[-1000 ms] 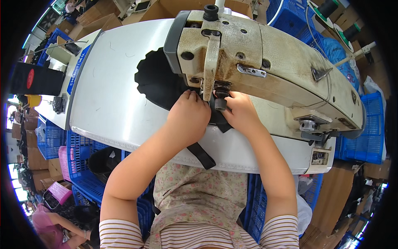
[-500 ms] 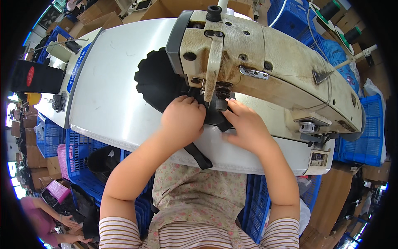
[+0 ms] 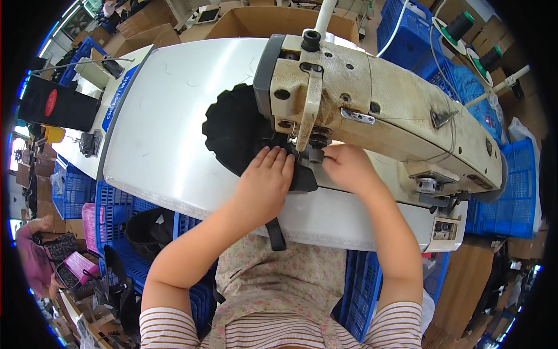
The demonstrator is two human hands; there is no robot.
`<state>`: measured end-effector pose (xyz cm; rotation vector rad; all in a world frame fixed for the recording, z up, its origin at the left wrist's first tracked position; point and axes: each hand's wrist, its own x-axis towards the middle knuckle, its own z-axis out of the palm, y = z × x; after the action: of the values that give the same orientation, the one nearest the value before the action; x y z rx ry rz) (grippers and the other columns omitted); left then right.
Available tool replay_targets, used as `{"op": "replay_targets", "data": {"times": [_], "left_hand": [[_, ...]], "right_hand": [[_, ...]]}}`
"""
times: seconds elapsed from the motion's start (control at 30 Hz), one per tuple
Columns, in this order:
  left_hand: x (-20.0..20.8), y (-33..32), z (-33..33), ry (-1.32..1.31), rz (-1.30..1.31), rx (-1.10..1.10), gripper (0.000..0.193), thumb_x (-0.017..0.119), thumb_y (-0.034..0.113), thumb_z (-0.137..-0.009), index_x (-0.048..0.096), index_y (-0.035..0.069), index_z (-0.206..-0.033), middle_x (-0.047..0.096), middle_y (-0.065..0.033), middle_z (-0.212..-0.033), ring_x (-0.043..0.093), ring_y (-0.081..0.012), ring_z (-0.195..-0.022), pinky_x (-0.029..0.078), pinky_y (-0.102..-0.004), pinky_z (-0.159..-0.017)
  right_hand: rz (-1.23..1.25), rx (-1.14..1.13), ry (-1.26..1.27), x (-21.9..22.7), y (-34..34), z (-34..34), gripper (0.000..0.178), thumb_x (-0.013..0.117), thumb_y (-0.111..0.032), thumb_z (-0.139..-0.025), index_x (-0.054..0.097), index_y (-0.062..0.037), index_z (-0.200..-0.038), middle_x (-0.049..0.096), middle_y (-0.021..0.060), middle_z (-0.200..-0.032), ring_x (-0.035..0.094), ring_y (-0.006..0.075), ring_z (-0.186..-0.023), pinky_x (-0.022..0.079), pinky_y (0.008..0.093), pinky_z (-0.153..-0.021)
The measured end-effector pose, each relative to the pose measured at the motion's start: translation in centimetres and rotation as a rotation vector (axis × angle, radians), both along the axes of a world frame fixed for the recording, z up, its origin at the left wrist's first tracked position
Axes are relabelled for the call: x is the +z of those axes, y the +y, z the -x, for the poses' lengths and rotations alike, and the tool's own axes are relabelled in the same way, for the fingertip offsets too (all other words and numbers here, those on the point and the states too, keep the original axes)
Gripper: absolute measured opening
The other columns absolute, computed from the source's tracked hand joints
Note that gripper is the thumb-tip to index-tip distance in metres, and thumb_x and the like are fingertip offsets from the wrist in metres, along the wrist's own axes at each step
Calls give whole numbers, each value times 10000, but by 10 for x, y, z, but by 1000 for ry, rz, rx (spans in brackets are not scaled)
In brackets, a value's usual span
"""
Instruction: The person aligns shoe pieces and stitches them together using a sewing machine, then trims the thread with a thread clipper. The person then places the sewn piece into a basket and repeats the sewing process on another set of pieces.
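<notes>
A black fabric piece (image 3: 232,125) with a notched, rounded edge lies on the white bed of a sewing machine (image 3: 401,96), partly under its head. My left hand (image 3: 267,180) rests on the piece with fingers stretched flat, just left of the needle area. A black strap (image 3: 276,234) hangs from below that hand over the table's front edge. On the other side of the needle area, my right hand (image 3: 350,167) has its fingers curled together by the dark round knob (image 3: 315,156). What its fingertips pinch is too small and partly hidden to name.
The white machine table (image 3: 168,110) spreads to the left, its front edge close to my body. Blue crates (image 3: 505,186) stand at the right and below the table. Thread spools (image 3: 461,24) stand at the far right. Another person (image 3: 35,259) is at lower left.
My right hand's fingers have gone from spread to curled together beside the needle area. My left hand stays flat on the black piece. The whole view has shifted slightly.
</notes>
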<state>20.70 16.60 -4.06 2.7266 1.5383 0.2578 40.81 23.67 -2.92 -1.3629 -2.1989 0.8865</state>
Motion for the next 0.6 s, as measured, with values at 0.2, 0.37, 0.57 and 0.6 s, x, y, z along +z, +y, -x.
{"op": "replay_targets", "data": {"times": [0.2, 0.37, 0.57, 0.6], "left_hand": [[-17, -1, -4, -28, -128, 89, 533, 569, 53, -690, 556, -63, -1210, 593, -210, -1237, 519, -323, -1229, 341, -445, -1100], [-11, 11, 26, -35, -94, -49, 512, 565, 33, -689, 582, -29, -1197, 609, -171, -1233, 522, -299, -1233, 340, -441, -1106], [-7, 25, 47, -38, -21, -170, 530, 577, 15, -671, 597, 3, -1201, 589, -146, -1288, 494, -261, -1274, 311, -429, -1131], [-7, 27, 50, -42, -17, -166, 530, 577, 15, -671, 597, 3, -1201, 589, -146, -1288, 494, -261, -1274, 311, -429, -1131]], "right_hand": [[-425, 27, -114, -25, -22, 22, 109, 586, -126, -723, 632, -48, -661, 622, 141, -687, 607, 338, -684, 485, 451, -677], [-397, 57, -4, -33, -38, 27, 188, 606, -83, -700, 687, -17, -856, 664, 127, -767, 629, 310, -751, 491, 425, -702], [-449, 20, 52, -41, -50, 39, 297, 626, -77, -694, 704, -11, -973, 711, 117, -997, 652, 254, -938, 499, 391, -824], [-442, 5, 65, -42, -52, 41, 308, 627, -78, -696, 702, -10, -987, 709, 119, -1009, 651, 257, -958, 497, 391, -834]]}}
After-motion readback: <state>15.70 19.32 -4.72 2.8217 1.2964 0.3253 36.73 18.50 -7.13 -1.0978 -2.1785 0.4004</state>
